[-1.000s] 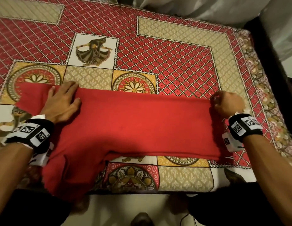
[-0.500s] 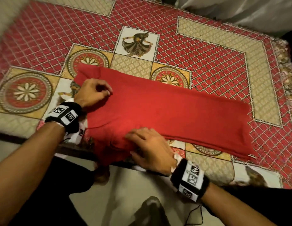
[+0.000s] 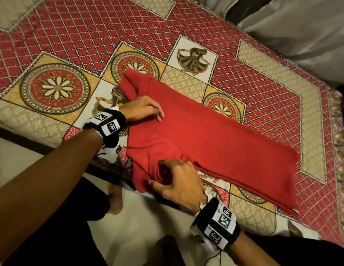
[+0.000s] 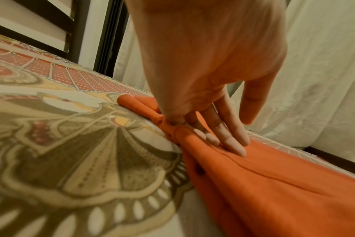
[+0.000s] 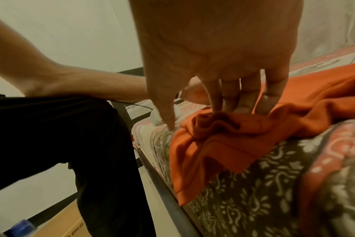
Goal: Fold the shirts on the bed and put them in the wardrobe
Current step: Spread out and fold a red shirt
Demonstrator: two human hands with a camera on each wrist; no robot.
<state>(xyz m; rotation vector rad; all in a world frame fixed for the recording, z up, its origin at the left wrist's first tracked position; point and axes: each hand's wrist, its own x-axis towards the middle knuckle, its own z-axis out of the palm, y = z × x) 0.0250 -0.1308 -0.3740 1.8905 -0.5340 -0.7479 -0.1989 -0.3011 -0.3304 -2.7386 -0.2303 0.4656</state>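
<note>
Sleeve: red sleeve [image 3: 148, 173] droops over the near bed edge; soft, light and limp, it bunches into ridges where touched.
Right hand: right hand [image 3: 179, 181] has fingers curled into the gathered sleeve cloth with the thumb beside it; it looks a light pinch, holding only fabric.
Shirt: red shirt [image 3: 215, 141] lies as a long folded band across the bedspread [image 3: 263, 83], near side at the edge. It should slide easily and keep no crease unless pressed.
Left hand: left hand [image 3: 142, 110] pinches the cloth at the far sleeve's root, some fingers lying straight on top.
Where to hold: judged best at seams and hems, both layers together, so the fold does not slip apart.
Nearby: person's dark-clad leg [image 5: 71, 136] and a cardboard box [image 5: 67, 224] stand below the bed rail.
Beyond: pale curtain [image 3: 301, 25] hangs past the far edge; nothing lies on the shirt's path. No wardrobe in view.
</note>
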